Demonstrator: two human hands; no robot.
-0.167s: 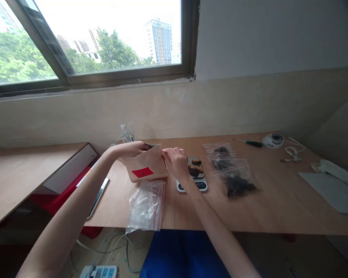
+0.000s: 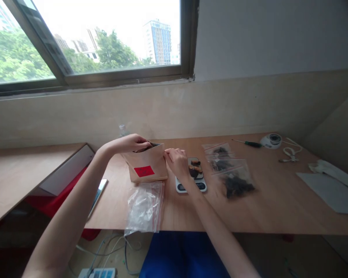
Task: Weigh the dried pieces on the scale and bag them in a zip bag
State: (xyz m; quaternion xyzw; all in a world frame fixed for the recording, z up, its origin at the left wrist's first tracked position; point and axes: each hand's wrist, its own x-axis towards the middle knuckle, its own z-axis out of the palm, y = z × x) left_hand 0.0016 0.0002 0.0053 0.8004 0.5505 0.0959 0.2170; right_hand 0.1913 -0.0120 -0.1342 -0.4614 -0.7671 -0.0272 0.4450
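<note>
- Table [image 2: 278,208]: it's spread out below the fingers.
- Paper bag [image 2: 159,166]: mouth open! Right hand [image 2: 176,164] pinches its edge; left hand [image 2: 130,143] dips fingertips inside, grip hidden, can't tell.
- Filled bags [image 2: 237,185]: three, right of the right fingers, looking done.
- Clear bags [image 2: 143,204]: nearer the wearer than the fingers, seemingly unfilled.
- Scale [image 2: 202,186]: just beside the right fingers.
- Brownish pieces [image 2: 194,172]: on it, not bagged yet.

Lone head-worn view, facing forward and down across nearby table [image 2: 275,200]; window [image 2: 116,36] upper left.
</note>
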